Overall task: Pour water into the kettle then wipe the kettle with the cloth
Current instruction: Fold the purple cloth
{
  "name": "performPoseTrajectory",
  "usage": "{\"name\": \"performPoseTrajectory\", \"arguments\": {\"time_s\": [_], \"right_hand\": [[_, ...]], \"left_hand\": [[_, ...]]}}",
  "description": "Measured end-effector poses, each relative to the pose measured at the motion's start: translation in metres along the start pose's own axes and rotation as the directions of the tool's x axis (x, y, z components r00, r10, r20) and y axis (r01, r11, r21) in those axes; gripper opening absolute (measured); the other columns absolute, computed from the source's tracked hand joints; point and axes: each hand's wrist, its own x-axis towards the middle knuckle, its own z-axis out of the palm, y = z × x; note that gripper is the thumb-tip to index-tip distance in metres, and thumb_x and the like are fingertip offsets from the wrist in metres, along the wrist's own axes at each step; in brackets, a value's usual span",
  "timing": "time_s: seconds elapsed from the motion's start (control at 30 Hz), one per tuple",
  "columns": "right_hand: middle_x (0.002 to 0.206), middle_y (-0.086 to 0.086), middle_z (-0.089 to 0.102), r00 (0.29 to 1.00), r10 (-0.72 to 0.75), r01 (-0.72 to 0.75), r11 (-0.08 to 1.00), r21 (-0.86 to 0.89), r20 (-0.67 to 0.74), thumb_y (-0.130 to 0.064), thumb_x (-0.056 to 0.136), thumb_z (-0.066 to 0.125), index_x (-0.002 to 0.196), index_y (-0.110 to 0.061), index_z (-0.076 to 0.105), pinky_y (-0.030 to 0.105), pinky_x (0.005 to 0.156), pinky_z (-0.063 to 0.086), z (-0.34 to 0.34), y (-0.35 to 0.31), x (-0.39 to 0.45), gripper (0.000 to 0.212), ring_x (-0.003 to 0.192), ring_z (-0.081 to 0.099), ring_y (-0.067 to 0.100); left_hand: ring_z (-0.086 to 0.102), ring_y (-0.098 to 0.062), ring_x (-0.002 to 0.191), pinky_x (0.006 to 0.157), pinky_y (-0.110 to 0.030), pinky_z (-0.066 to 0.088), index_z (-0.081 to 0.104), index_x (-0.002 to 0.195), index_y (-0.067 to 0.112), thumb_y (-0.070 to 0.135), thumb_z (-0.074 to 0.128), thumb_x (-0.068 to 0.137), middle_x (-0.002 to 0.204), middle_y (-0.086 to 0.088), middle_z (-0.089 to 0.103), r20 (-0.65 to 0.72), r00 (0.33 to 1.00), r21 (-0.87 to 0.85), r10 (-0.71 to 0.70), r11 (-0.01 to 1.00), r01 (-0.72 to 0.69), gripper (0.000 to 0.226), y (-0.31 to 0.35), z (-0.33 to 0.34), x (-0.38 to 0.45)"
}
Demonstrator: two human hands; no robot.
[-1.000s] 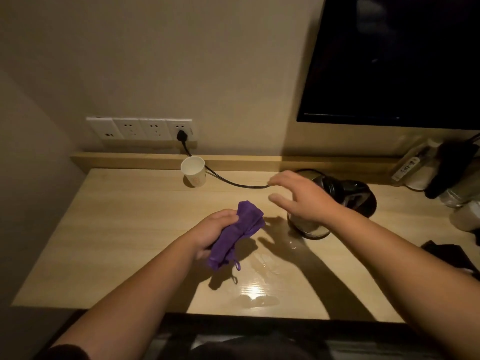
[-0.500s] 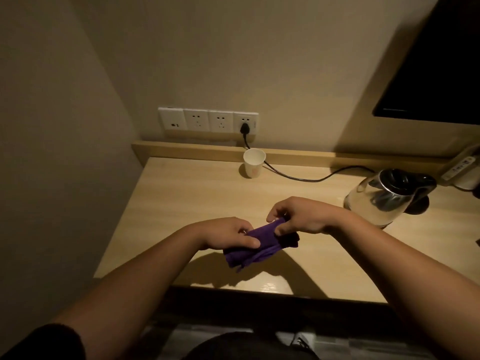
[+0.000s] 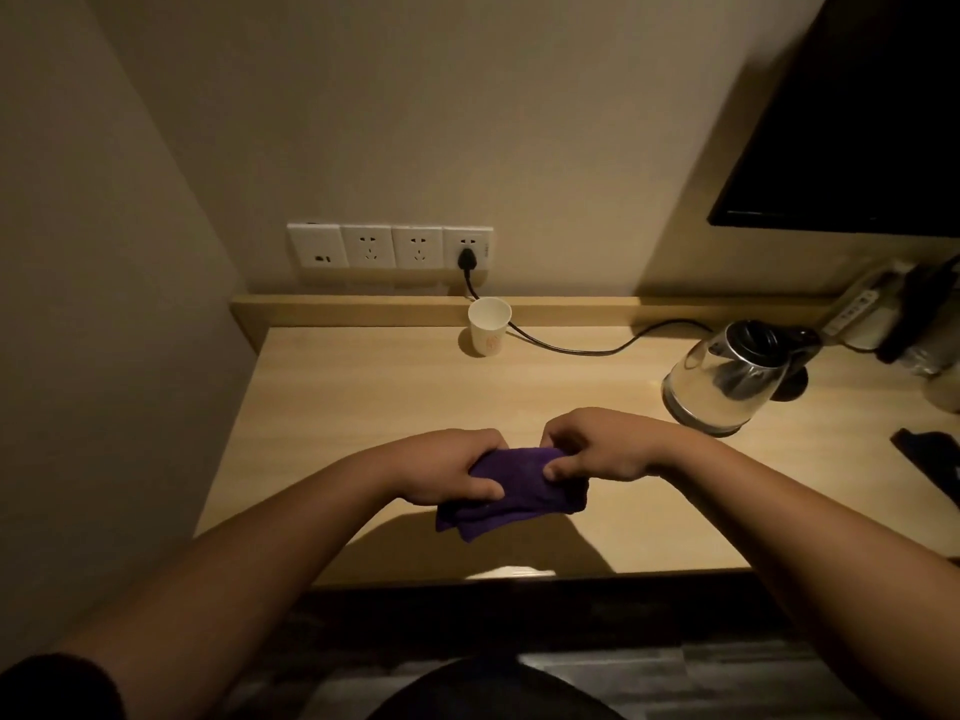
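A purple cloth is bunched between both hands just above the near part of the wooden desk. My left hand grips its left side and my right hand pinches its right side. The glass kettle, with a dark lid and handle, stands on the desk to the right, well clear of both hands. A white paper cup stands upright at the back of the desk.
A black cord runs from the wall socket strip behind the cup to the kettle. A dark screen hangs at upper right. Bottles and a remote crowd the back right corner. A dark object lies at the right edge.
My right hand left the kettle and joined the left hand on the cloth. Both hands moved toward the desk's front edge, and my view shifted left, so the kettle now sits far right.
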Motion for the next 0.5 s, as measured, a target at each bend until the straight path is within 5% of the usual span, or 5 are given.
{"name": "performPoseTrajectory", "arguments": {"time_s": [0.17,0.37,0.5], "right_hand": [[0.098,-0.006,0.062,0.997,-0.036,0.040,0.997,-0.061,0.063,-0.042,0.083,0.075,0.115,-0.021,0.058,0.027,0.073,0.048,0.003,0.015,-0.003,0.042,0.089,0.059,0.014],[0.091,-0.004,0.065,0.995,-0.041,0.043,0.999,-0.012,0.092,-0.030,0.084,0.076,0.098,-0.022,0.061,0.032,0.076,0.050,-0.013,0.055,-0.006,0.022,0.085,0.061,0.015],[0.096,0.002,0.070,0.996,-0.050,0.052,0.998,-0.029,0.074,-0.031,0.092,0.066,0.107,-0.017,0.067,0.038,0.081,0.053,-0.011,0.071,-0.003,0.021,0.089,0.064,0.019]], "left_hand": [[0.055,-0.011,0.086,0.073,-0.028,0.045,0.050,0.122,0.027,0.043,0.061,0.090,0.102,0.006,0.060,-0.002,1.000,0.091,0.007,0.996,-0.007,0.038,0.006,-0.002,0.016],[0.053,-0.015,0.084,0.068,-0.030,0.041,0.054,0.111,0.022,0.039,0.063,0.089,0.097,0.004,0.060,0.075,0.997,0.257,0.017,0.966,-0.035,0.029,0.023,0.003,0.043],[0.054,-0.015,0.085,0.069,-0.030,0.041,0.054,0.111,0.024,0.038,0.058,0.092,0.097,0.005,0.060,0.068,0.997,0.247,-0.028,0.969,0.011,0.024,0.021,0.009,0.059]]}}
